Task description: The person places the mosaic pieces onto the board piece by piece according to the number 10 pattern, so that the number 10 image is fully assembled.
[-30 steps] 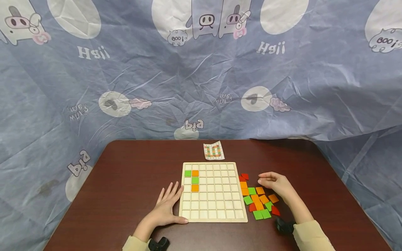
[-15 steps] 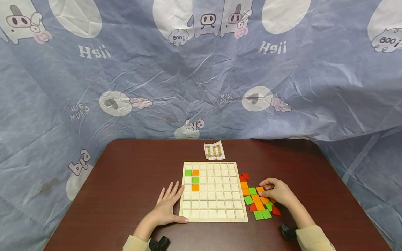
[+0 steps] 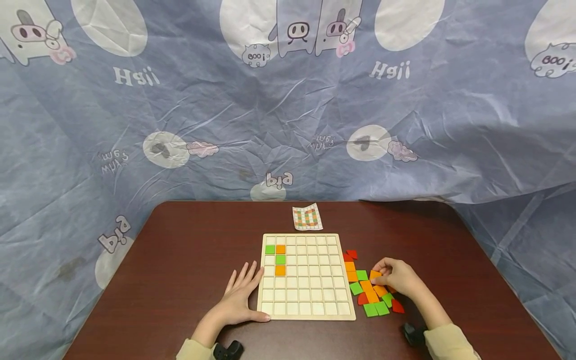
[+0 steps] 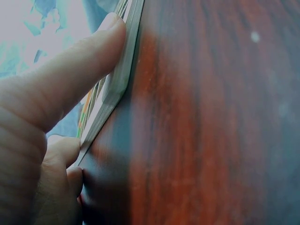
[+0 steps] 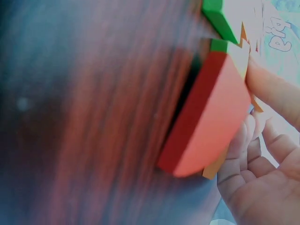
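Note:
A pale wooden grid board (image 3: 306, 283) lies on the table, with a few green and orange square tiles (image 3: 280, 270) in its upper left cells. Spread fingers of my left hand (image 3: 237, 303) rest along its left side, and the thumb touches the lower left corner; in the left wrist view that thumb (image 4: 89, 61) lies against the board's edge. To the right of the board, my right hand (image 3: 400, 278) pinches an orange square tile (image 3: 375, 274) between thumb and fingers, just over the loose pile. A red curved piece (image 5: 211, 122) is close to the right wrist camera.
Loose green tiles (image 3: 371, 309), orange tiles (image 3: 350, 266) and red pieces (image 3: 398, 306) lie together at the board's right edge. Behind the board is a small paper card (image 3: 308, 217) with a coloured grid pattern. A printed blue cloth (image 3: 252, 110) hangs beyond the table (image 3: 202, 240).
My right hand has come down and left onto the pile, its fingers closing on an orange square tile, which has shifted slightly. The left hand stays where it was.

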The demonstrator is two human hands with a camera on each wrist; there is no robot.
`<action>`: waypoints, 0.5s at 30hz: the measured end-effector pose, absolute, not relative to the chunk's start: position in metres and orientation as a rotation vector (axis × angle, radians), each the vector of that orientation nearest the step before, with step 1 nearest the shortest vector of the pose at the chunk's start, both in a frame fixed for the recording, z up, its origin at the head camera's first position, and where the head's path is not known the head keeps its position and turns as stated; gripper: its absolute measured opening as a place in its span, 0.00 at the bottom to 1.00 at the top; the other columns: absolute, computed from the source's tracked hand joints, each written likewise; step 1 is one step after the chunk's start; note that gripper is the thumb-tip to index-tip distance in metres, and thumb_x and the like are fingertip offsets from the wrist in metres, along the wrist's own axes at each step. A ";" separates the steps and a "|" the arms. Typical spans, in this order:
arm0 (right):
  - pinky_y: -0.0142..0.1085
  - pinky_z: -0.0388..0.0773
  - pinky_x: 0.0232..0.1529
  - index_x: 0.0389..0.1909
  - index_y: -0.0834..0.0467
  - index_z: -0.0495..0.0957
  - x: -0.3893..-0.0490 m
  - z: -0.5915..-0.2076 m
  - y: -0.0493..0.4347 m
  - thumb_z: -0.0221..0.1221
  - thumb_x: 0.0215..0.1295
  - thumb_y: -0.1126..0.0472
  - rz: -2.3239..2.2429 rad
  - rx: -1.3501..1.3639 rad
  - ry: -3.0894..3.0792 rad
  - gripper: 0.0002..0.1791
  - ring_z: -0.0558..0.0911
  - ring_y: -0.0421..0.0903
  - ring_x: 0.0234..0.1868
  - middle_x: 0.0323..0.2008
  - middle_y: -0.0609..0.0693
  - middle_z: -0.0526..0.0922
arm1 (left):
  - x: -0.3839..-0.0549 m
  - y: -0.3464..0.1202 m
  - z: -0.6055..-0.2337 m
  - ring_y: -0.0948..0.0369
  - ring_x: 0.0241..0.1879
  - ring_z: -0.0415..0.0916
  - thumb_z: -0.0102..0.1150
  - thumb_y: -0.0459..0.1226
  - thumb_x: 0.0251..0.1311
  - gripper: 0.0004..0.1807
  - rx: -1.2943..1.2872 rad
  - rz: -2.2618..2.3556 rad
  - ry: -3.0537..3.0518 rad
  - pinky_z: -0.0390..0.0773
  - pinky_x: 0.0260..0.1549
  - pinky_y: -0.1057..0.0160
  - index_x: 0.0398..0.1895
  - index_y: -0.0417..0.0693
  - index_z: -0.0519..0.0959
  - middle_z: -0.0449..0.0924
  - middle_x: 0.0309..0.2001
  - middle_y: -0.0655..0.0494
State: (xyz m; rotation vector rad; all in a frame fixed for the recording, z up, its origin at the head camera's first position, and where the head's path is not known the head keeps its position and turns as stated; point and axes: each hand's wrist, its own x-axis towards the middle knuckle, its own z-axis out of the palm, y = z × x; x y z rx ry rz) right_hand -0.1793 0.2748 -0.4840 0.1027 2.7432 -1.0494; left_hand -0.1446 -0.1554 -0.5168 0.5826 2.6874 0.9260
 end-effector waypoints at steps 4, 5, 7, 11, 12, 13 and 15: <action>0.33 0.70 0.26 0.33 0.60 0.80 -0.178 -0.483 0.275 0.72 0.53 0.62 -1.042 0.095 2.747 0.11 0.72 0.45 0.27 0.27 0.49 0.77 | -0.144 -0.155 -0.515 0.42 0.79 0.31 0.76 0.58 0.41 0.65 0.590 0.948 2.682 0.29 0.72 0.36 0.79 0.46 0.49 0.37 0.80 0.42; 0.33 0.71 0.25 0.33 0.60 0.80 -0.178 -0.482 0.276 0.71 0.54 0.62 -1.042 0.092 2.750 0.10 0.72 0.45 0.27 0.26 0.49 0.77 | -0.144 -0.155 -0.515 0.42 0.79 0.32 0.76 0.58 0.41 0.65 0.592 0.952 2.683 0.29 0.72 0.36 0.79 0.45 0.49 0.37 0.80 0.42; 0.33 0.71 0.25 0.33 0.61 0.80 -0.177 -0.481 0.277 0.71 0.55 0.61 -1.042 0.085 2.760 0.10 0.73 0.44 0.26 0.26 0.49 0.78 | -0.143 -0.155 -0.514 0.41 0.79 0.32 0.76 0.58 0.41 0.65 0.594 0.954 2.684 0.30 0.72 0.36 0.79 0.45 0.49 0.37 0.80 0.42; 0.33 0.74 0.28 0.36 0.62 0.80 -0.176 -0.479 0.277 0.71 0.56 0.57 -1.115 0.092 2.750 0.14 0.75 0.44 0.29 0.29 0.49 0.80 | -0.143 -0.155 -0.515 0.41 0.78 0.33 0.76 0.57 0.40 0.65 0.604 0.955 2.690 0.30 0.71 0.35 0.78 0.44 0.50 0.38 0.80 0.41; 0.32 0.75 0.29 0.38 0.62 0.80 -0.176 -0.478 0.276 0.70 0.57 0.57 -1.153 0.100 2.734 0.15 0.76 0.44 0.30 0.31 0.50 0.81 | -0.143 -0.155 -0.515 0.41 0.78 0.33 0.76 0.58 0.40 0.65 0.606 0.954 2.690 0.30 0.71 0.35 0.79 0.44 0.50 0.38 0.80 0.41; 0.32 0.76 0.31 0.39 0.63 0.80 -0.176 -0.477 0.275 0.70 0.57 0.56 -1.201 0.098 2.713 0.16 0.77 0.44 0.31 0.32 0.50 0.81 | -0.143 -0.155 -0.515 0.40 0.78 0.33 0.76 0.57 0.40 0.65 0.607 0.965 2.688 0.30 0.71 0.35 0.78 0.44 0.50 0.38 0.80 0.41; 0.33 0.78 0.34 0.42 0.64 0.80 -0.176 -0.473 0.270 0.69 0.59 0.55 -1.296 0.110 2.658 0.18 0.78 0.44 0.33 0.35 0.51 0.82 | -0.143 -0.156 -0.515 0.41 0.78 0.33 0.76 0.57 0.40 0.65 0.603 0.966 2.687 0.30 0.71 0.35 0.79 0.45 0.50 0.38 0.80 0.42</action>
